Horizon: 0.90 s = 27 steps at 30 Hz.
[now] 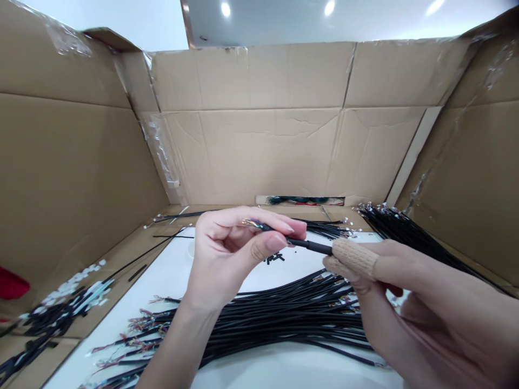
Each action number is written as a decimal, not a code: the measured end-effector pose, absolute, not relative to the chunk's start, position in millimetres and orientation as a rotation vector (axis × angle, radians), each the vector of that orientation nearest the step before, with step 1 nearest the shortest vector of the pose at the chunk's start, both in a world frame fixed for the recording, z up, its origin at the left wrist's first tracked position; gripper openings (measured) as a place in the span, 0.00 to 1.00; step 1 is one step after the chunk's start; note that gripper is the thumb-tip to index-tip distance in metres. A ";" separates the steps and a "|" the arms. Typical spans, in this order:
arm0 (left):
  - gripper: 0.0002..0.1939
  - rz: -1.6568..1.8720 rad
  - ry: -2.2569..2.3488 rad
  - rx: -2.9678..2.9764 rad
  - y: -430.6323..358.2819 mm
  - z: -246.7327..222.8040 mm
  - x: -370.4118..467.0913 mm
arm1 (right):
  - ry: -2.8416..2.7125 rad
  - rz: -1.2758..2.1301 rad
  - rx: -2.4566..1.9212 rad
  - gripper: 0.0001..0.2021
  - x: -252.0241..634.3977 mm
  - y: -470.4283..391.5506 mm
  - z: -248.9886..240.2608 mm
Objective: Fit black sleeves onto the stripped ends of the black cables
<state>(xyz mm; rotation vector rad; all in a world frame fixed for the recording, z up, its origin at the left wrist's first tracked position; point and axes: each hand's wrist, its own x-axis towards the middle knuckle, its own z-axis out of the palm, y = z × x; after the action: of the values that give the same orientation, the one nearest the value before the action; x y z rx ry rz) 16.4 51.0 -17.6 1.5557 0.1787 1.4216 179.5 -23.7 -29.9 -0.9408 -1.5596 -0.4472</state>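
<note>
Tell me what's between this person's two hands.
In the head view, a thin black cable with a thicker black sleeve spans the gap from the left hand to the right hand.

Two bare hands meet near the centre of view, their fingertips close but apart. The left forearm point(174, 346) rises from the bottom edge, slanting up and rightward to a bare wrist. The left hand point(223, 267) curls inward, its thumb point(257, 253) pointing right and pressed toward the fingers in a light pinch. The right hand point(421, 281) reaches in from the lower right, pointing left, index finger and thumb pinched together, both covered in tan wraps point(359, 259).
</note>
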 end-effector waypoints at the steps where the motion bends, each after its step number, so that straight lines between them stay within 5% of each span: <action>1: 0.03 1.442 0.176 1.568 51.3 -18.0 16.9 | -1.559 -0.453 -0.952 0.13 179.0 -23.8 -31.2; 8: 0.07 1.646 0.353 1.399 42.2 -19.5 26.1 | -1.768 -0.655 -0.869 0.11 192.3 -28.5 -37.6; 20: 0.06 1.356 0.386 1.185 30.4 -14.1 26.0 | -1.921 -0.986 -0.791 0.14 213.7 -24.1 -35.9; 27: 0.03 1.456 0.264 1.364 29.2 -19.1 29.8 | -1.663 -0.649 -0.927 0.13 198.9 -27.7 -42.4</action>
<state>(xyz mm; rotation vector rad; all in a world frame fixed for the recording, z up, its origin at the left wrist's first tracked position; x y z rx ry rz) 29.8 29.2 -19.1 1.3644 0.2635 1.4562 198.9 -27.7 -42.4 -0.9270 -1.6625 -0.6488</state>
